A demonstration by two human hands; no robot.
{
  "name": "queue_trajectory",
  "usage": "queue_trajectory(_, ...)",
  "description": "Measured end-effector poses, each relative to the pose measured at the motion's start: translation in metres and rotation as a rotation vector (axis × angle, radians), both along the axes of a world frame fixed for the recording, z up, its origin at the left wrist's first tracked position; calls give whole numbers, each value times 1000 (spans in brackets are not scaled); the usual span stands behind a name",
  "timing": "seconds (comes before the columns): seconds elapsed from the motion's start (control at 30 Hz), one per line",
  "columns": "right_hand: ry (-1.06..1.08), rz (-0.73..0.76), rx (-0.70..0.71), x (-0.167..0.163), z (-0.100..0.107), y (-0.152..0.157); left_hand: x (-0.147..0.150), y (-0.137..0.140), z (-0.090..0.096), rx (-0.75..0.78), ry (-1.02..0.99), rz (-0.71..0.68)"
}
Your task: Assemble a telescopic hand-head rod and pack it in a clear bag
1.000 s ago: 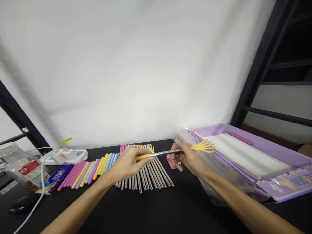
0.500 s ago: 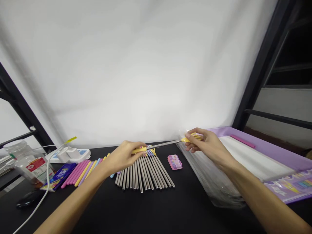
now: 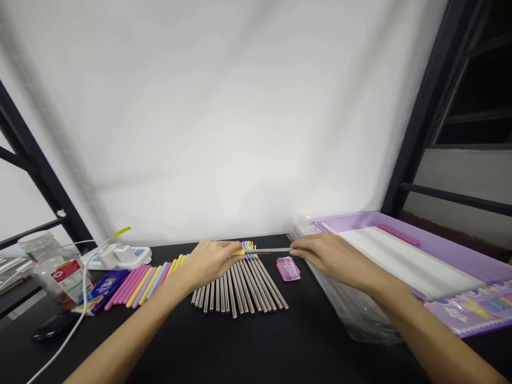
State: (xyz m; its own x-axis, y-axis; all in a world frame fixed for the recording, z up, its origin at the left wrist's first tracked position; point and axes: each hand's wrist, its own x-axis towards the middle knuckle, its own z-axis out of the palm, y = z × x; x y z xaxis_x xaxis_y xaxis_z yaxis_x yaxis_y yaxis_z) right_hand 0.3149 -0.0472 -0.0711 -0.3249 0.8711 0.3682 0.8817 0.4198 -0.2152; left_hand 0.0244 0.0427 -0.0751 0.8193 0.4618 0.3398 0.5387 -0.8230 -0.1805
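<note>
Both hands grip one telescopic scratcher (image 3: 267,250) just above the desk (image 3: 256,341), left hand (image 3: 210,261) clenched on its yellow handle, right hand (image 3: 326,256) apparently pinching the far end, pending careful lowering.

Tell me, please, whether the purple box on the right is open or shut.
Open: the purple box has no lid over it, and its white inside and a pink stick lying there are in plain view.

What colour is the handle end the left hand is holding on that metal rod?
Yellow: the handle in the left hand, seen in the head view.
</note>
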Motion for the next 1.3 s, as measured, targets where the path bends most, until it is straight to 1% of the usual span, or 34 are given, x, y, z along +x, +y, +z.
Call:
queue_trajectory(0.07,-99,-53,74,-3,-3,0,2,-2,-2,0,14,6)
queue_trajectory(0.17,-150,-91,75,-7,-4,-3,4,-4,-3,-13,19,-3)
queue_trajectory(0.3,-162,-44,42,-7,-4,-3,6,-7,-3,-1,4,-7)
queue_trajectory(0.4,-165,-3,64,-6,-6,0,7,-7,-4,37,11,8)
queue_trajectory(0.47,-168,7,96,-5,-8,3,7,-5,-6,27,3,31)
queue_trajectory(0.53,-190,7,141,-5,-11,5,7,-4,-8,-39,-16,39)
queue_trajectory(0.6,-237,7,218,-7,-12,6,9,-6,-8,-142,-47,23)
queue_trajectory(0.7,-332,68,337,-15,-12,5,14,-13,-7,-369,-111,-39)
queue_trajectory(0.77,-377,130,377,-22,-12,5,19,-19,-6,-531,-144,-89)
queue_trajectory(0.8,-387,152,383,-24,-12,4,21,-22,-6,-582,-153,-105)
queue_trajectory(0.83,-389,163,380,-26,-12,4,23,-23,-5,-600,-158,-109)
queue_trajectory(0.87,-382,157,365,-27,-12,4,24,-24,-6,-585,-160,-102)
queue_trajectory(0.93,-337,118,271,-27,-12,4,24,-22,-8,-462,-157,-81)
queue_trajectory(1.0,-243,70,124,-26,-11,3,22,-18,-11,-247,-142,-93)
queue_trajectory(1.07,-120,39,-9,-24,-9,3,18,-13,-16,22,-120,-134)
queue_trajectory(1.13,-32,35,-78,-23,-9,3,14,-8,-19,258,-97,-164)
queue_trajectory(1.17,-14,42,-88,-23,-10,3,13,-6,-20,331,-88,-173)
queue_trajectory(1.2,-13,55,-83,-23,-11,4,12,-6,-21,365,-81,-180)
queue_trajectory(1.23,-31,68,-60,-23,-12,4,11,-5,-21,366,-76,-190)
queue_trajectory(1.3,-109,88,31,-23,-15,5,12,-7,-19,293,-84,-208)
